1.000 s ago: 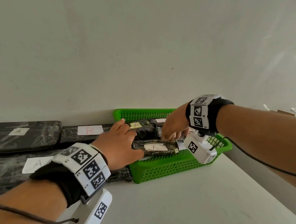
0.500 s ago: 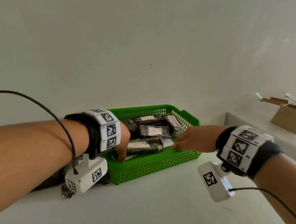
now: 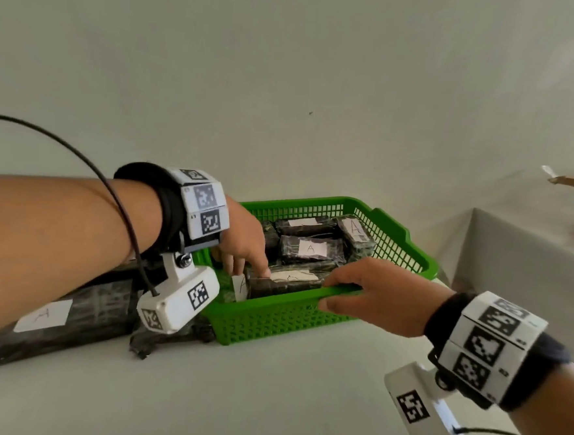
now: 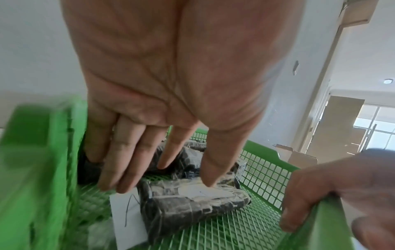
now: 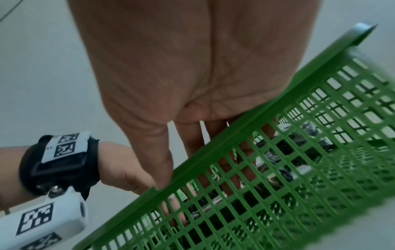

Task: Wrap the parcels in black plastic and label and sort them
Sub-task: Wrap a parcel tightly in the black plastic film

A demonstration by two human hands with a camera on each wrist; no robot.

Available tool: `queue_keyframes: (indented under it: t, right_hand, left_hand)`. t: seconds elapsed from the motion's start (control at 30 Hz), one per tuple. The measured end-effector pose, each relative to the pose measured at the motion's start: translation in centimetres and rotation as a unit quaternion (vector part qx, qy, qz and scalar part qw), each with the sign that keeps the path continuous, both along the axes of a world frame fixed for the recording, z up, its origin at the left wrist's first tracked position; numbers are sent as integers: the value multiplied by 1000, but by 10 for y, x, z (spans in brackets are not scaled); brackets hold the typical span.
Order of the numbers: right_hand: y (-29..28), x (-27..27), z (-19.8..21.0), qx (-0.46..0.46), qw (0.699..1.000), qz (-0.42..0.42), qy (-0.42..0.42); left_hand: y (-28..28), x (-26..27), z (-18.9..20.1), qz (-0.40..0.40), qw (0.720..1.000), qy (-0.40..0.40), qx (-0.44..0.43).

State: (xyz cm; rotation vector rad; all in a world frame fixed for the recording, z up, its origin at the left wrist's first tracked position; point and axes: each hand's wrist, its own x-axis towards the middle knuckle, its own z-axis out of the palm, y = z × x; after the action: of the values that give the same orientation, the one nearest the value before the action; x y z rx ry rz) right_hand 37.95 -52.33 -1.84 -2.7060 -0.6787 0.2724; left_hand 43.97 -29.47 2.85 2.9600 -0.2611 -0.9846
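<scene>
Inside the green basket lie several black-wrapped parcels, the nearest parcel along the front wall. Straight fingers of the left hand reach down beside it, the thumb resting on its paper label. Fingers of the right hand curl over the front rim, gripping it. Left of the basket, a long black package lies on the table.

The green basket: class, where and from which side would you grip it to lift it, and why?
Probably grip the green basket by its solid rims, from above. The mesh walls look flexible, the rims firmer. The right hand already pinches the near rim, fingers inside and thumb outside. The left hand lies open on the parcels, so a second grip at the far end's raised handle would balance the load.
</scene>
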Motion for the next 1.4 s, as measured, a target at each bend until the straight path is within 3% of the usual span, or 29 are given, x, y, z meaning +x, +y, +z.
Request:
queue_keyframes:
  t: [0.07,0.2,0.3,0.37,0.43,0.53,0.63,0.83,0.93,1.17,1.3,1.4]
  right_hand:
    - [4,-1,7,-7,1000,7,17]
    - [12,-2,12,-50,998,18,27]
    - [20,-2,19,-69,997,10,35]
    - [30,3,26,-77,997,5,24]
    - [43,10,34,-116,993,14,6]
    - [65,23,40,-233,970,55,39]
    - [84,33,39,-338,933,79,91]
    - [70,50,44,-348,931,-56,92]
    - [65,53,46,-360,924,-84,103]
    - [85,33,58,-349,935,-15,53]
    - [120,7,77,-249,967,45,-28]
    - [164,-13,78,-154,984,74,-57]
  left_hand:
    - [-2,0,-7,-1,1000,3,25]
    - [-9,2,-19,4,999,47,-17]
    - [-7,-2,-4,3,999,-1,-48]
    - [-1,-11,10,-44,996,-80,-1]
    - [10,-22,12,-95,982,-124,104]
    - [28,-37,0,-105,971,-104,188]
    - [43,-44,-15,-119,967,-107,200]
    - [54,-49,-31,-145,968,-124,161]
    - [56,-49,-33,-144,971,-139,132]
    - [73,-51,-28,-117,969,-211,-52]
    - [96,-77,-5,-92,951,-268,-128]
    - [133,-108,5,-28,938,-299,-172]
